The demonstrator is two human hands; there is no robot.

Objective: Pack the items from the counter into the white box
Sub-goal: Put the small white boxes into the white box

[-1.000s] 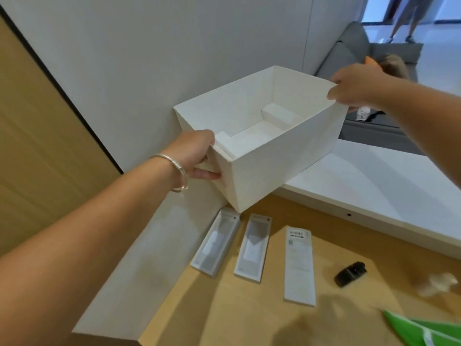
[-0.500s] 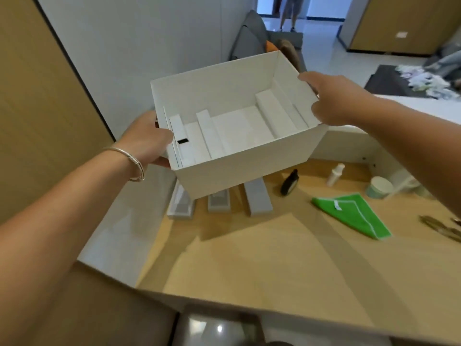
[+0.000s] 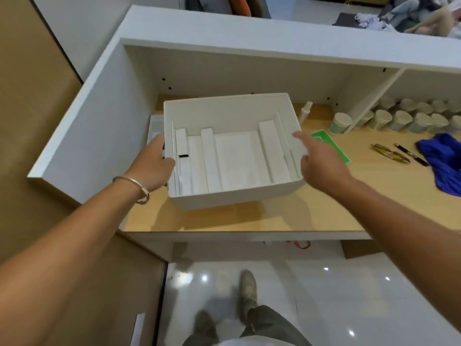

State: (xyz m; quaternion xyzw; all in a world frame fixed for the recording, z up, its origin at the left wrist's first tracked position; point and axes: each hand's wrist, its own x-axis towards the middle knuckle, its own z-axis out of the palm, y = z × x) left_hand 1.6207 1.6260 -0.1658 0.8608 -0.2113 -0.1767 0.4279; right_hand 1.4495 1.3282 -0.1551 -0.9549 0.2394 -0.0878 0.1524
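Head view, box: the open white cardboard box (image 3: 234,151) with raised white ridges on its floor is seen on or just above the light wooden counter (image 3: 274,216), at the left end under the white shelf (image 3: 249,28); whether its base is fully down cannot be told.
Head view, left hand: the left hand (image 3: 154,166), with a silver bangle (image 3: 136,187) at the wrist, is curled round the box's left wall and holds it.
Head view, right hand: the right hand (image 3: 316,158) is loosely spread just beside the box's right wall; contact cannot be confirmed, and nothing is held.
Risk, tipping: with only one side gripped, the box is judged liable to tilt or slide if it is released early.
Risk, covered items: a pale flat tray (image 3: 156,128) is partly hidden behind the box and could be overlooked or crushed.
Risk, bottle: the small white bottle (image 3: 305,112) standing just beside the box's far right corner could be knocked over by a nudge.
Count, box: one.
Count, loose items: one green cloth (image 3: 331,146), one blue cloth (image 3: 441,161), one bottle, one pair of glasses (image 3: 389,153), one dark pen (image 3: 411,154).
Count, jars: roughly a dozen pale lidded jars (image 3: 341,122), the far ones too blurred for an exact count.
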